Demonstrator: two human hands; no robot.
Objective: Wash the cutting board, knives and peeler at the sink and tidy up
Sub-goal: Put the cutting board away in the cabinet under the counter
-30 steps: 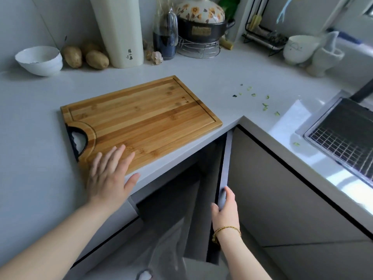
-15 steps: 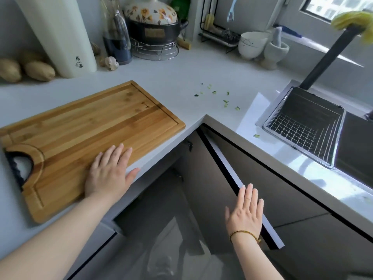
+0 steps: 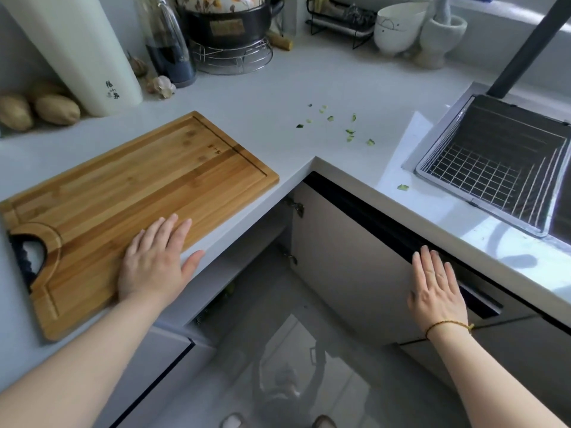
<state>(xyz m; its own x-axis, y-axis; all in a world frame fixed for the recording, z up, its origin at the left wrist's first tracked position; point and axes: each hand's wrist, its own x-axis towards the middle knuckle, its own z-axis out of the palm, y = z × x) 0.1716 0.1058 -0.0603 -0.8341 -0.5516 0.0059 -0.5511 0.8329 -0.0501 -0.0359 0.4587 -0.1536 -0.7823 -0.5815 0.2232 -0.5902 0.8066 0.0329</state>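
A bamboo cutting board (image 3: 129, 193) with a black handle cutout lies flat on the white counter (image 3: 253, 97), one corner near the counter's inner edge. My left hand (image 3: 154, 261) rests flat on the board's near edge, fingers straight and thumb spread over the counter rim. My right hand (image 3: 435, 285) presses flat, fingers straight, against the grey cabinet door (image 3: 349, 267) under the sink. The sink (image 3: 506, 162) holds a wire rack at the right. No knife or peeler shows.
Green vegetable scraps (image 3: 349, 131) dot the counter corner. Behind stand a tall white canister (image 3: 77, 54), potatoes (image 3: 55, 109), a dark bottle (image 3: 170, 47), a pot on a wire stand (image 3: 228, 29), white bowl and mortar (image 3: 398, 26). Open cabinet space gapes below the corner.
The cabinet door has swung from open towards the cabinet front, with my right hand flat against it. My left hand stays on the board. The view has shifted right towards the sink.
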